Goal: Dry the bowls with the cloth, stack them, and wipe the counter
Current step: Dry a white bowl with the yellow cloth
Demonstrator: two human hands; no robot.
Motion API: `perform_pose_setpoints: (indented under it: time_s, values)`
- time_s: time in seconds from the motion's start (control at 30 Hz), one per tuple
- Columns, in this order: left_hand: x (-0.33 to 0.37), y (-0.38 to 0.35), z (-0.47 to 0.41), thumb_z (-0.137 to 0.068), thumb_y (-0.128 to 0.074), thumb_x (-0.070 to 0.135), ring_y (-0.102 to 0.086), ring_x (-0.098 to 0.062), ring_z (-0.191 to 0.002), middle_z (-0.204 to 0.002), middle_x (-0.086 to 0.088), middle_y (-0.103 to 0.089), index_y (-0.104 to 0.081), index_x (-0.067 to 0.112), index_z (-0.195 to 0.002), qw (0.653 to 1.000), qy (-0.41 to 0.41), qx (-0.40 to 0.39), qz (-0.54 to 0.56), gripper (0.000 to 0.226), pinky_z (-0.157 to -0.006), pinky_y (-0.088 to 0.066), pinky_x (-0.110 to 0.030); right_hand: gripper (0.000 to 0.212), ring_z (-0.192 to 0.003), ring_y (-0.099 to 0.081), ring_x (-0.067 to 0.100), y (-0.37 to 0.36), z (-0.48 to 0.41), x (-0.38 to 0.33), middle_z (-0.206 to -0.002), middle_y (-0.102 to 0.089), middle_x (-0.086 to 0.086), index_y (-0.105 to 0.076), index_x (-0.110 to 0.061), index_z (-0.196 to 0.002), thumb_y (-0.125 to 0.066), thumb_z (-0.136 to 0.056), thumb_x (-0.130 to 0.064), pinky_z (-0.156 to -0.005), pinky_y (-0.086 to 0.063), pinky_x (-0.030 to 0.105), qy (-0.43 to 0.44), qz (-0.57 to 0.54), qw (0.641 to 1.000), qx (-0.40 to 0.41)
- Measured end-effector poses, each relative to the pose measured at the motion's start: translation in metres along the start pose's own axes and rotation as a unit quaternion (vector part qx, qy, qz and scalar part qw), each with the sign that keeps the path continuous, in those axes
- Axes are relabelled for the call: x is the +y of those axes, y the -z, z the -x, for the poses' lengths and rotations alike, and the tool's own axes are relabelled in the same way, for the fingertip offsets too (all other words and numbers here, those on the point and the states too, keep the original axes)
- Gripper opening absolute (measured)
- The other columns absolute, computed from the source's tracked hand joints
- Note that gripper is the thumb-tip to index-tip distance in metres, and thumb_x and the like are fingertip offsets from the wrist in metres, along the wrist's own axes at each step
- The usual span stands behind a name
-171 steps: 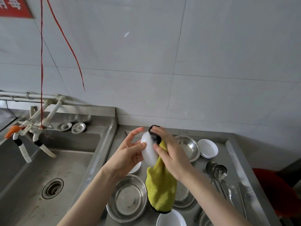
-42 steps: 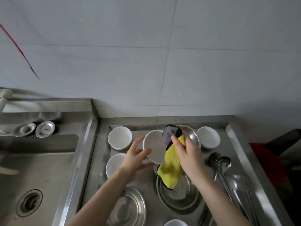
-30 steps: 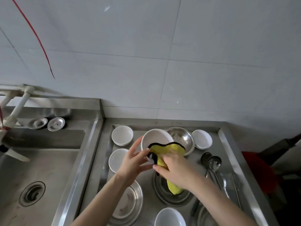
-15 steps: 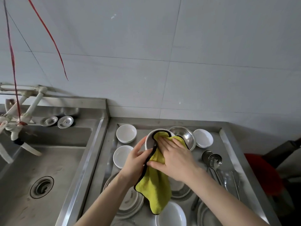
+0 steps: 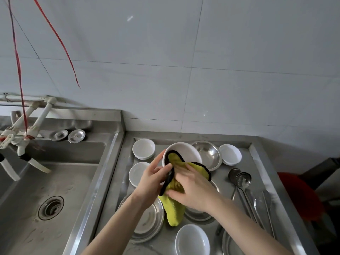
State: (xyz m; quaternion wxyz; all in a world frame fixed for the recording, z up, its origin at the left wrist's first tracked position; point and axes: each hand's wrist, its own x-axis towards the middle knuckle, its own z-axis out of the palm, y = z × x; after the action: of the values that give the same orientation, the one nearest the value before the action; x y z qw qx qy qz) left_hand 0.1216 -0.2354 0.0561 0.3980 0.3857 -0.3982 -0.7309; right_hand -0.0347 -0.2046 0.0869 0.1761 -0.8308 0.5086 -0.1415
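right fingers (image 5: pixel 181 167) on cloth (image 5: pixel 173 208) in bowl (image 5: pixel 185 150)

Five white bowls (image 5: pixel 184 153), four steel dishes (image 5: pixel 209 155), one cloth (image 5: pixel 173 208).

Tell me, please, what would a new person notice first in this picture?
First, the yellow cloth at the centre: the right hand presses it into a white bowl that the left hand holds tilted above the steel counter. Around them lie many small white bowls and steel dishes. On the left is a deep sink with white taps, and red strings hang above it.
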Motion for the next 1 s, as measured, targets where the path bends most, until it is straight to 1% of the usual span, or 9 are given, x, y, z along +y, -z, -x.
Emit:
perform_pose_setpoints:
  time_s: [0.17, 0.27, 0.33, 0.4, 0.53, 0.63, 0.77, 0.9, 1.0]
  values:
    - [0.002, -0.010, 0.005, -0.097, -0.057, 0.016, -0.059, -0.044, -0.103, -0.116, -0.032, -0.062, -0.054, 0.032, -0.135, 1.000, -0.007, 0.018, 0.010, 0.042, -0.092, -0.045, -0.054, 0.103, -0.146, -0.002, 0.005, 0.006, -0.016, 0.008, -0.159, -0.013, -0.007, -0.011, -0.020, -0.153, -0.019, -0.075, -0.087, -0.120, -0.001, 0.037, -0.086, 0.156, 0.983, -0.040]
    - [0.003, -0.007, 0.001, -0.096, -0.055, 0.004, -0.051, -0.039, -0.089, -0.103, -0.028, -0.059, -0.058, 0.028, -0.132, 0.999, -0.024, 0.023, 0.024, 0.043, -0.081, -0.044, -0.046, 0.109, -0.146, -0.007, 0.006, 0.010, -0.015, 0.011, -0.158, -0.017, -0.004, -0.015, -0.016, -0.152, -0.005, -0.072, -0.089, -0.119, 0.004, 0.041, -0.111, 0.203, 0.973, -0.020]
    - [0.006, -0.003, -0.003, -0.091, -0.059, 0.004, -0.045, -0.036, -0.089, -0.100, -0.022, -0.053, -0.060, 0.033, -0.129, 0.999, -0.023, 0.034, 0.030, 0.048, -0.078, -0.038, -0.046, 0.106, -0.144, -0.017, 0.007, 0.013, -0.012, 0.013, -0.155, -0.029, -0.002, -0.026, -0.013, -0.149, -0.006, -0.076, -0.086, -0.119, 0.006, 0.043, -0.103, 0.218, 0.970, -0.013]
    - [0.008, -0.001, -0.006, -0.088, -0.062, 0.004, -0.056, -0.032, -0.088, -0.098, -0.021, -0.058, -0.060, 0.036, -0.129, 0.998, -0.010, 0.060, 0.020, 0.052, -0.075, -0.046, -0.040, 0.094, -0.138, -0.032, 0.010, 0.014, -0.007, 0.014, -0.144, -0.046, 0.000, -0.042, -0.012, -0.141, -0.015, -0.082, -0.079, -0.119, 0.006, 0.042, -0.078, 0.231, 0.970, -0.015]
    - [0.012, -0.004, -0.005, -0.087, -0.064, 0.002, -0.069, -0.029, -0.087, -0.103, -0.021, -0.067, -0.058, 0.035, -0.131, 0.998, -0.002, 0.070, -0.006, 0.055, -0.064, -0.057, -0.039, 0.057, -0.106, -0.059, 0.008, 0.009, 0.005, 0.020, -0.102, -0.069, -0.007, -0.063, -0.020, -0.104, -0.031, -0.084, -0.063, -0.120, 0.001, 0.036, -0.030, 0.169, 0.985, -0.004]
    - [0.011, -0.006, -0.003, -0.089, -0.063, 0.002, -0.067, -0.030, -0.087, -0.101, -0.025, -0.066, -0.058, 0.036, -0.131, 0.999, -0.003, 0.053, -0.010, 0.054, -0.073, -0.057, -0.046, 0.037, -0.107, -0.058, 0.006, 0.000, 0.010, 0.022, -0.110, -0.067, -0.008, -0.060, -0.022, -0.116, -0.053, -0.086, -0.042, -0.120, -0.002, 0.032, -0.012, 0.024, 0.999, 0.019]
    - [0.011, -0.009, -0.004, -0.092, -0.065, 0.014, -0.064, -0.029, -0.093, -0.100, -0.020, -0.066, -0.055, 0.036, -0.135, 0.999, -0.003, 0.023, -0.024, 0.049, -0.070, -0.056, -0.041, 0.050, -0.106, -0.057, 0.005, -0.007, 0.011, 0.019, -0.112, -0.067, -0.009, -0.051, -0.027, -0.132, -0.056, -0.083, -0.018, -0.120, -0.002, 0.027, -0.020, -0.060, 0.998, 0.020]
    - [0.011, -0.006, -0.001, -0.086, -0.068, 0.010, -0.065, -0.033, -0.099, -0.105, -0.028, -0.063, -0.054, 0.033, -0.136, 0.999, -0.009, 0.031, -0.028, 0.056, -0.079, -0.057, -0.056, 0.031, -0.098, -0.059, 0.002, 0.006, 0.024, 0.027, -0.098, -0.067, -0.014, -0.061, -0.027, -0.108, -0.043, -0.083, -0.035, -0.120, 0.004, 0.034, -0.015, 0.090, 0.996, 0.002]
    - [0.009, -0.011, 0.001, -0.088, -0.063, -0.001, -0.068, -0.035, -0.101, -0.111, -0.027, -0.064, -0.056, 0.031, -0.135, 0.999, -0.007, 0.030, -0.043, 0.057, -0.078, -0.058, -0.056, 0.045, -0.109, -0.058, 0.001, 0.011, 0.032, 0.032, -0.105, -0.070, -0.014, -0.067, -0.028, -0.107, -0.035, -0.083, -0.050, -0.119, 0.000, 0.049, -0.045, 0.217, 0.975, 0.010]
